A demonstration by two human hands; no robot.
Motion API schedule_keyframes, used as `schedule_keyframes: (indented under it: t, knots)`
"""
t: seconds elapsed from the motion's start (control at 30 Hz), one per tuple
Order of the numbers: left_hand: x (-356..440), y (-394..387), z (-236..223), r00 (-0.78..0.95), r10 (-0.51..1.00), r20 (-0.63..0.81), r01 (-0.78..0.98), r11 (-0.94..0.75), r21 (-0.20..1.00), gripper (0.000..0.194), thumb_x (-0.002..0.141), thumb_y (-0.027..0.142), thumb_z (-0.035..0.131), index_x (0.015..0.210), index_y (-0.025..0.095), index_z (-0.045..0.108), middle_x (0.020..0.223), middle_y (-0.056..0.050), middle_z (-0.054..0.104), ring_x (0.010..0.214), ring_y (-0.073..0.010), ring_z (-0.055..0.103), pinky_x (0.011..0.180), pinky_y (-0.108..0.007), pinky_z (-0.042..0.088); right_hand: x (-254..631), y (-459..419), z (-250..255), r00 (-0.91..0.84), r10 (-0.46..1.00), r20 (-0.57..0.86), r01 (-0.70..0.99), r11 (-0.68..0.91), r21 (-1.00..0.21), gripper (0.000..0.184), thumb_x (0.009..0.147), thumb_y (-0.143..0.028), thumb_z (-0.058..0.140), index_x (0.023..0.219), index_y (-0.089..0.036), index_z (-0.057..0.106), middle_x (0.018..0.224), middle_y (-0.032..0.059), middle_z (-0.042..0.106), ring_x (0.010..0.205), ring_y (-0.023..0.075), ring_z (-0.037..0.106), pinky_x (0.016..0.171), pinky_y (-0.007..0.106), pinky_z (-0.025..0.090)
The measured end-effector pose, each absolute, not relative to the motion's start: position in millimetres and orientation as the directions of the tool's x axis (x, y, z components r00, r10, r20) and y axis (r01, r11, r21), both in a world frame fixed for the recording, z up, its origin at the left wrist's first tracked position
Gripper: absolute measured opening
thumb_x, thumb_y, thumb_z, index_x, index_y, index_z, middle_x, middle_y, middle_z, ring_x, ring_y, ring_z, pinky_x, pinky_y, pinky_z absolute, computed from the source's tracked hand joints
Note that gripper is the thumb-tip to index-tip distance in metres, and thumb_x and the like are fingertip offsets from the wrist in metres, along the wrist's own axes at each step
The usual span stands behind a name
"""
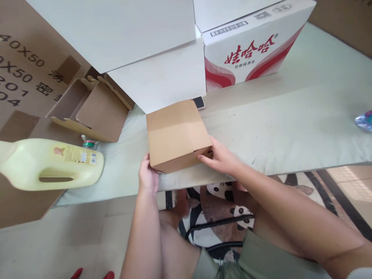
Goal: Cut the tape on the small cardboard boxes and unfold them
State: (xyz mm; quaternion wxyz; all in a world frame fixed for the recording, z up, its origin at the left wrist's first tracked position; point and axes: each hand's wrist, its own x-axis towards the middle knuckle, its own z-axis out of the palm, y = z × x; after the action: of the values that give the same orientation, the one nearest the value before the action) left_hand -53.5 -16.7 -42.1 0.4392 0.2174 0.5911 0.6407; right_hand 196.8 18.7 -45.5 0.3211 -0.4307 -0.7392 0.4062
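Observation:
A brown cardboard box (177, 133) rests on the cloth-covered table near its front edge, its top flaps folded down. My left hand (148, 176) grips the box's front left corner, with the fingertips partly hidden behind the cardboard. On the other side, my right hand (219, 155) holds the front right corner, thumb along the front face and the other fingers around the side. Just behind the box, a dark-screened phone (199, 102) is partly covered by it.
White cartons (162, 77) stand stacked behind the box, beside a red-and-white water carton (247, 54). Left are an opened cardboard box (101, 108), a pale yellow jug (84, 155) and a large printed carton (23, 73). A plastic bottle (364, 121) lies at the right edge.

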Motion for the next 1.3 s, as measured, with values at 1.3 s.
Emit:
schedule_keyframes:
  t: [1.3]
  knots:
    - [-83.4, -31.8, -34.1, -0.177, 0.941, -0.289, -0.079, 0.279, 0.957, 0.086, 0.051, 0.003, 0.07, 0.132, 0.026, 0.054, 0.144, -0.009, 0.052, 0.137, -0.0309, 0.046, 0.097, -0.033, 0.052, 197.7, 19.6, -50.4, -0.422, 0.898, 0.125, 0.356, 0.291, -0.888, 0.042, 0.084, -0.029, 0.059, 0.124, -0.018, 0.053, 0.113, 0.0147, 0.067, 0.1, 0.0289, 0.066, 0.081, 0.046, 0.056]
